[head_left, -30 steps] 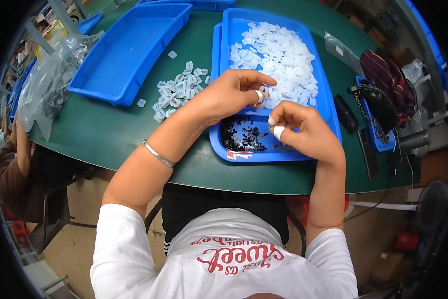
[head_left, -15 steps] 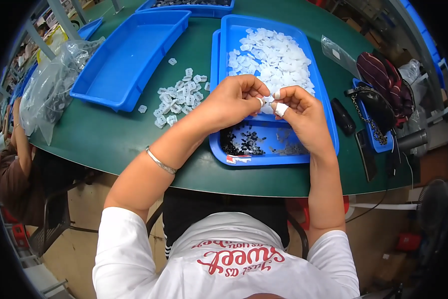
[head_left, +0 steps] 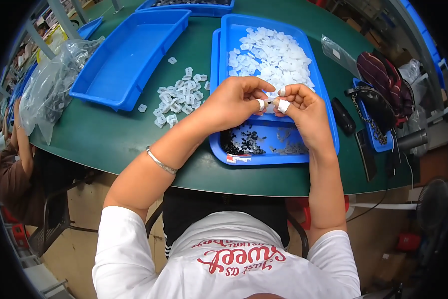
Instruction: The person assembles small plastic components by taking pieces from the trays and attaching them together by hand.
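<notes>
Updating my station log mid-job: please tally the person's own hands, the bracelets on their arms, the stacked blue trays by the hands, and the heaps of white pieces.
Hands: 2 (left hand, right hand)
Bracelet: 1
Stacked blue trays: 2 (upper tray, lower tray)
White heaps: 2 (tray heap, table heap)
Total: 7

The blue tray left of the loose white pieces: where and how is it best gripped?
Grip the tray by its near short rim, probably from the near side: that raised lip is unobstructed, while a clear bag lies left and white pieces right.
</notes>
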Available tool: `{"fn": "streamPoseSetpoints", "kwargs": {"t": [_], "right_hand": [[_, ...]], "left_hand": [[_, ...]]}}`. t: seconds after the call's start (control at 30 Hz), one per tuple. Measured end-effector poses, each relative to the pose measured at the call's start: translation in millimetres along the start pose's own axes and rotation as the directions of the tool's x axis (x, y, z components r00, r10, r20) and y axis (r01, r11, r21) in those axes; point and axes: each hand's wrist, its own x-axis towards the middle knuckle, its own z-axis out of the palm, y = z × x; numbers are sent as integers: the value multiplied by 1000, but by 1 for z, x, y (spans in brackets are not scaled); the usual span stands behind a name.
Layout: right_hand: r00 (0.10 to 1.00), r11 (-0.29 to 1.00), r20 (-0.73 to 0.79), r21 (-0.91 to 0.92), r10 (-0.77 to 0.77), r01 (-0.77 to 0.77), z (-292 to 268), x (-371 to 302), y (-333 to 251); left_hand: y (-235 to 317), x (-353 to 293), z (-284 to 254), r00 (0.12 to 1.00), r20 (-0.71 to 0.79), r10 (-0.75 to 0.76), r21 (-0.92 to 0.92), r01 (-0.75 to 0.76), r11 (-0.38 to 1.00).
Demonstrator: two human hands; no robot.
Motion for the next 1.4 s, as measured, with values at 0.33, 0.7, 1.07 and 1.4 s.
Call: {"fn": "streamPoseSetpoints", "kwargs": {"t": [0.33,0.7,1.07,1.4], "right_hand": [[993,979,-102,-198,-66,44,12,-6,7],[993,992,-91,-106,-79,69,10,-5,4],[997,998,-69,-57,-27,23,10,-5,4],[998,999,-52,-31,-44,42,12,-6,1]], "left_hand": [[0,1,2,999,0,-46,73,46,996],[-1,6,-2,995,-6,-95,-97,94,991],[1,3,-3,994,1,-110,-68,109,992],[8,3,-4,987,5,-163,-37,163,986]]}}
